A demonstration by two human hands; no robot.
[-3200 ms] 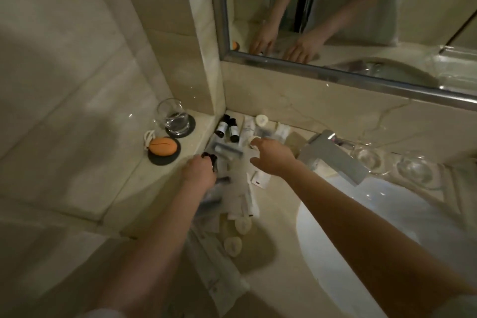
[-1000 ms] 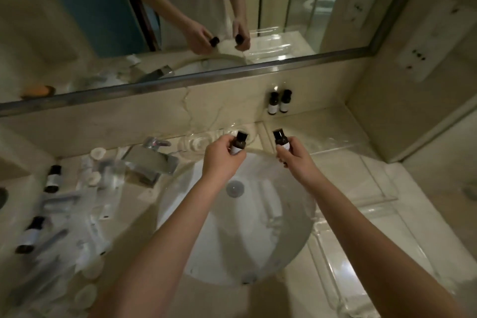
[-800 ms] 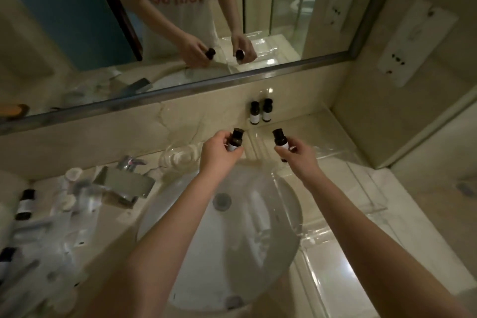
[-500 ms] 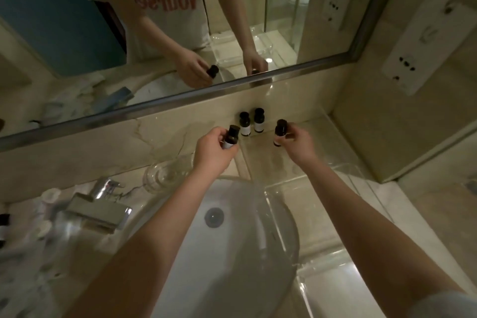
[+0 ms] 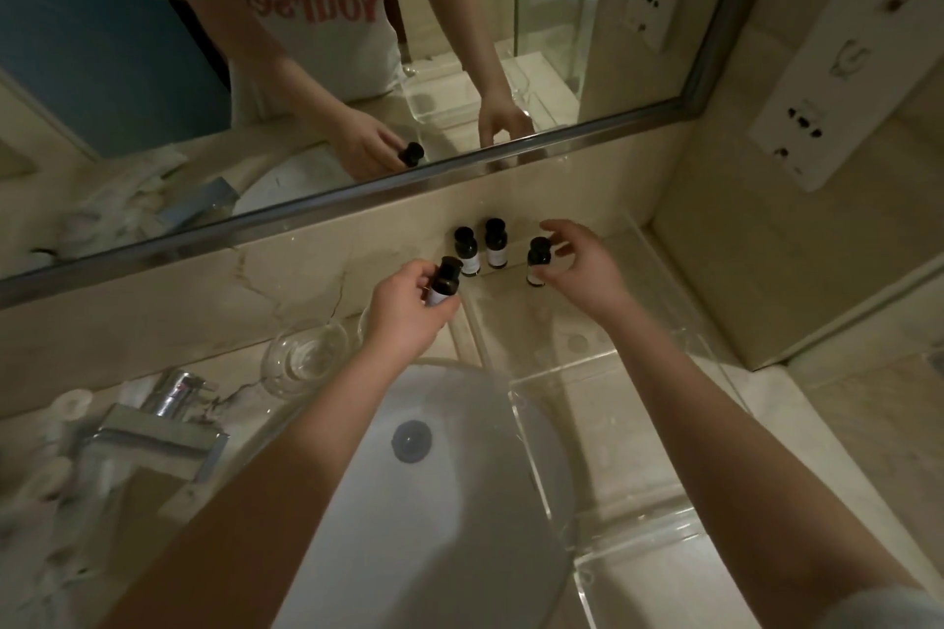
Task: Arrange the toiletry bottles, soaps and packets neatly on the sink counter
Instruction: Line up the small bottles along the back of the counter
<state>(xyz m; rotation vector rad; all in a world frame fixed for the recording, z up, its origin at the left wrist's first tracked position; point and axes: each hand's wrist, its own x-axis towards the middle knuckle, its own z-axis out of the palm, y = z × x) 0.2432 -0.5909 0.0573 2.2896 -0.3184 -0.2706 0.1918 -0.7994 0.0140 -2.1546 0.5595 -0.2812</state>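
I log: marble counter (image 5: 843,424); two dark bottles (image 5: 495,245) upright by the backsplash (image 5: 204,322); clear tray (image 5: 531,429) right; glass (image 5: 306,358), faucet (image 5: 153,434), packets (image 5: 36,490) left.

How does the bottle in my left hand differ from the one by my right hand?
The left-hand bottle is tilted; the right-hand bottle is upright. The left hand grips the left-hand bottle; the right hand only loosely surrounds the right-hand bottle. Both are small, dark and black-capped.

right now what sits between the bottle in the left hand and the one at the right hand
Two upright dark bottles stand side by side there, set back against the backsplash; the head view shows it.
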